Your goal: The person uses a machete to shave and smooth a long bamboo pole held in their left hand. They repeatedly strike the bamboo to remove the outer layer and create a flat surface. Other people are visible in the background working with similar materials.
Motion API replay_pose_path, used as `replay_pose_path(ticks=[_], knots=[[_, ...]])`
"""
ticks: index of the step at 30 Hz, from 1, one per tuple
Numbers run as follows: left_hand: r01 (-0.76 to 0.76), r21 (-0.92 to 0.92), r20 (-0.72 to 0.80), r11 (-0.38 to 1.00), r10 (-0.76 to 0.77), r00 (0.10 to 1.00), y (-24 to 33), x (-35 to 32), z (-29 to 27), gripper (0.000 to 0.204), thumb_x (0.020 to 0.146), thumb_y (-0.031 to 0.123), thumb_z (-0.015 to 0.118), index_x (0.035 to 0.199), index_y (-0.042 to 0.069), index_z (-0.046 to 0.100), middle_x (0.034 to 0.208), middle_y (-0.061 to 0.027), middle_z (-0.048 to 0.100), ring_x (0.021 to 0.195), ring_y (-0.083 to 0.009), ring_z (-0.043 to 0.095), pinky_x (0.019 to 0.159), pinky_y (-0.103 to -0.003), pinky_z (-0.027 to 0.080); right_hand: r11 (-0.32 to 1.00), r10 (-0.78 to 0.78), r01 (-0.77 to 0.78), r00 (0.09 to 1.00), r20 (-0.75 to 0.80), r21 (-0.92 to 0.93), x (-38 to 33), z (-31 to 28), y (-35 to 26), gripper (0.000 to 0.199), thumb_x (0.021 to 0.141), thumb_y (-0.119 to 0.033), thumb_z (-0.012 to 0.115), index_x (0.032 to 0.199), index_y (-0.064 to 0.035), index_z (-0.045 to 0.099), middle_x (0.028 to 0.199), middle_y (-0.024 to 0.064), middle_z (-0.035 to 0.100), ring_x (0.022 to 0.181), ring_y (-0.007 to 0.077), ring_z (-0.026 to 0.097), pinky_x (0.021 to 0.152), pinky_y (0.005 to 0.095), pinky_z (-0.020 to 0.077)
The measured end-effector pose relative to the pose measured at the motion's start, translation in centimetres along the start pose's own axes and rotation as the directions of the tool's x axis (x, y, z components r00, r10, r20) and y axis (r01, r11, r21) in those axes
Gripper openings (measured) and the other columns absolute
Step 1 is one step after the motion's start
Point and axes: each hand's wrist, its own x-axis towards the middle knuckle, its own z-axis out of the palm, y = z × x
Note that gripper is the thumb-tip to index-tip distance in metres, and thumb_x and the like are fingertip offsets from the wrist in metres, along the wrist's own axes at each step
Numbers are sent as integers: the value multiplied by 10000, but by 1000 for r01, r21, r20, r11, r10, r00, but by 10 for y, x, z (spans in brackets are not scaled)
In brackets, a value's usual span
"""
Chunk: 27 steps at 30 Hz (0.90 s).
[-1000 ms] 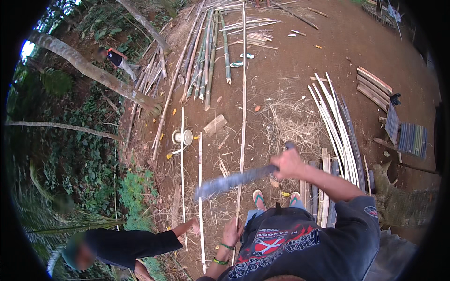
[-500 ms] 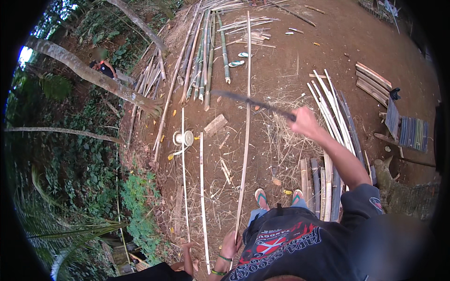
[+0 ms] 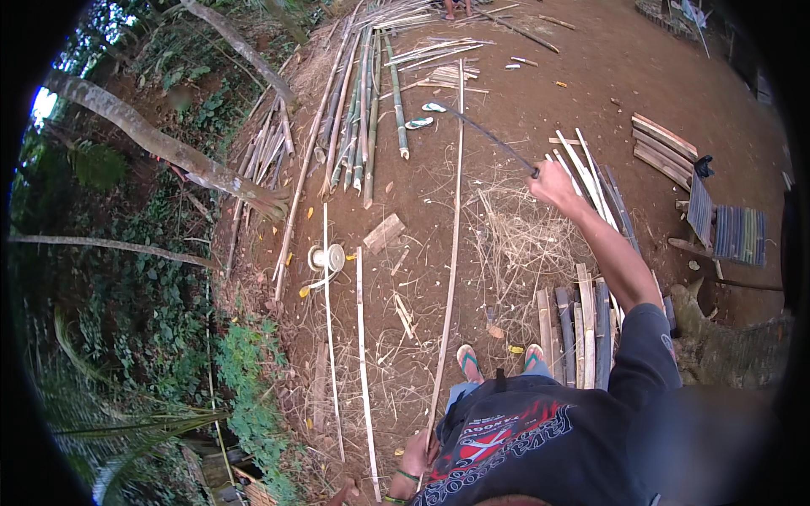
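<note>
My right hand [image 3: 553,181] is stretched out ahead, shut on the handle of a long dark machete [image 3: 489,139]. Its blade points up and to the left, raised over the dirt. My left hand [image 3: 418,455], with a green band at the wrist, grips the near end of a long thin bamboo strip [image 3: 451,253]. The strip runs straight away from me across the ground. My feet in green flip-flops [image 3: 469,361] stand just right of it.
Two thin slats [image 3: 363,354] lie left of the strip, beside a white string spool [image 3: 327,257] and a wood block [image 3: 384,232]. Green bamboo poles [image 3: 363,110] are piled far ahead, split slats [image 3: 578,329] lie right of my feet. Trees and brush [image 3: 160,143] border the left.
My right hand swung the machete from low in front of me up and out to the far right. A dark-sleeved arm at the lower left has left the view.
</note>
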Motion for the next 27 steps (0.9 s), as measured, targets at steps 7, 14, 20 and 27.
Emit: replay_pose_path(ticks=[7, 14, 20, 27], knots=[[245, -497, 139, 833, -202, 969, 9, 21, 6, 424, 1034, 413, 353, 742, 112, 417, 486, 6, 348, 373, -105, 301, 352, -238, 238, 899, -431, 394, 873, 230, 191, -97, 63, -53, 309, 903, -312, 622, 814, -25, 693, 522, 12, 482, 428, 92, 383, 382, 300, 317], [399, -723, 391, 564, -143, 909, 6, 37, 7, 321, 1021, 302, 391, 785, 90, 437, 523, 9, 385, 404, -88, 351, 371, -228, 261, 300, -376, 8, 920, 110, 954, -133, 95, -106, 232, 927, -239, 687, 852, -22, 651, 524, -45, 491, 439, 32, 434, 412, 248, 292], [326, -730, 459, 601, 78, 885, -18, 73, -7, 360, 1027, 329, 371, 820, 59, 489, 565, -20, 434, 448, -132, 417, 450, -234, 361, 124, -368, 68, 930, -18, 990, -129, 95, -137, 214, 917, -199, 706, 795, -53, 607, 532, -47, 492, 440, 31, 418, 410, 232, 271], [-26, -444, 173, 896, 114, 978, 17, 88, -6, 575, 1044, 524, 259, 947, 16, 511, 675, -111, 599, 591, -230, 619, 561, -298, 503, 261, -341, 191, 935, -95, 946, -126, 91, -155, 301, 875, -239, 758, 702, -78, 572, 560, -45, 515, 470, 32, 439, 422, 225, 315]])
